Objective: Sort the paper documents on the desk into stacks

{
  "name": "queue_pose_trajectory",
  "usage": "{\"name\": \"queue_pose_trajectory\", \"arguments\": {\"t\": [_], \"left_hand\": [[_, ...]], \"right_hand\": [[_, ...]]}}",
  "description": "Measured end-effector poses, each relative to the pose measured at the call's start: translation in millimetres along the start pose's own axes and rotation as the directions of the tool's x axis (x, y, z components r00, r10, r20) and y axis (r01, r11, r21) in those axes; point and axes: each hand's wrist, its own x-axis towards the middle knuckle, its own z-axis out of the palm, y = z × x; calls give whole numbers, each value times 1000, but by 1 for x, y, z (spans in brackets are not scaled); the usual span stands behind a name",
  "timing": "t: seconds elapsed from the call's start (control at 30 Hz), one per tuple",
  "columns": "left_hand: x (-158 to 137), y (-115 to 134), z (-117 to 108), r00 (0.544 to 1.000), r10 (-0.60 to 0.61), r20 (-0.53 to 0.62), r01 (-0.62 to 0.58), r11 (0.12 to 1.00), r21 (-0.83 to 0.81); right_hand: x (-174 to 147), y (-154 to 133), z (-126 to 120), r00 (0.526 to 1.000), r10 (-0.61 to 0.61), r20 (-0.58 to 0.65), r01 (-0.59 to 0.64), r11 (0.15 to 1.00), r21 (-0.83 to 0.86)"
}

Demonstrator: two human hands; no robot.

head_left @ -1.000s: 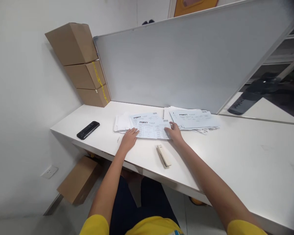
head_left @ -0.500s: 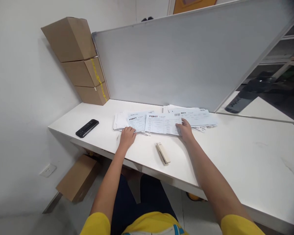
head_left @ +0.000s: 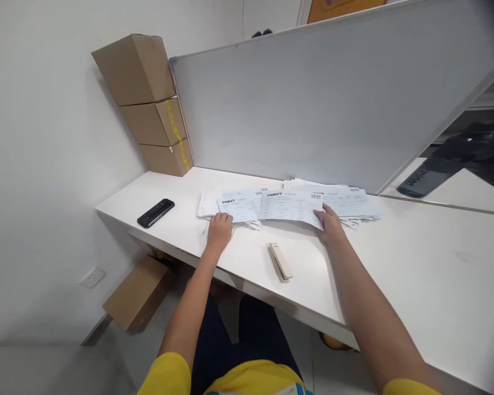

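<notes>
My right hand (head_left: 330, 224) pinches the right edge of a printed paper sheet (head_left: 290, 208) headed "PONY". The sheet's lower right part is bent up off the table, and its left end overlaps the left stack of papers (head_left: 208, 204). My left hand (head_left: 220, 230) is closed at the front edge of that stack, its fingers on the lower left corner of a similar printed sheet (head_left: 237, 208). What lies under those fingers is hidden. Nearer to me, between my forearms, a beige stapler (head_left: 280, 262) rests on the table.
Behind my right hand lies another stack of papers (head_left: 354, 200). A black phone (head_left: 156, 213) is on the left of the white table (head_left: 415, 274). Cardboard boxes (head_left: 148, 71) are piled at the back left, beside a grey partition (head_left: 304, 109). A dark bottle (head_left: 430, 170) lies at the right.
The right side of the printed sheet has been raised and now curves upward in my right hand. My left hand stays at the left stack. The whole view has shifted slightly.
</notes>
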Motion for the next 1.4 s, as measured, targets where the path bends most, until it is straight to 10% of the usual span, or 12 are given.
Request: {"name": "queue_pose_trajectory", "arguments": {"t": [0.47, 0.8, 1.1, 1.2, 1.3, 1.4], "left_hand": [[4, -2, 0, 958, -285, -27, 280, 953, -115], [2, -15, 0, 749, -633, -196, 544, 756, -364], [-2, -21, 13, 893, -386, -230, 251, 853, -458], [-2, -7, 20, 983, -52, -174, -23, 915, -403], [-2, 3, 22, 917, 394, -60, -394, 875, -280], [-1, 8, 18, 883, 468, -31, -465, 864, -193]], "right_hand": [[5, -8, -6, 991, 96, 96, -103, 992, 73], [-13, -18, 6, 960, 151, 236, -107, 976, -188], [-12, -12, 16, 963, 105, 250, -3, 926, -378], [-8, -9, 14, 966, 111, 232, -10, 918, -396], [-5, -6, 13, 972, 130, 194, -53, 931, -361], [-4, -4, 12, 959, 179, 218, -120, 958, -259]]}}
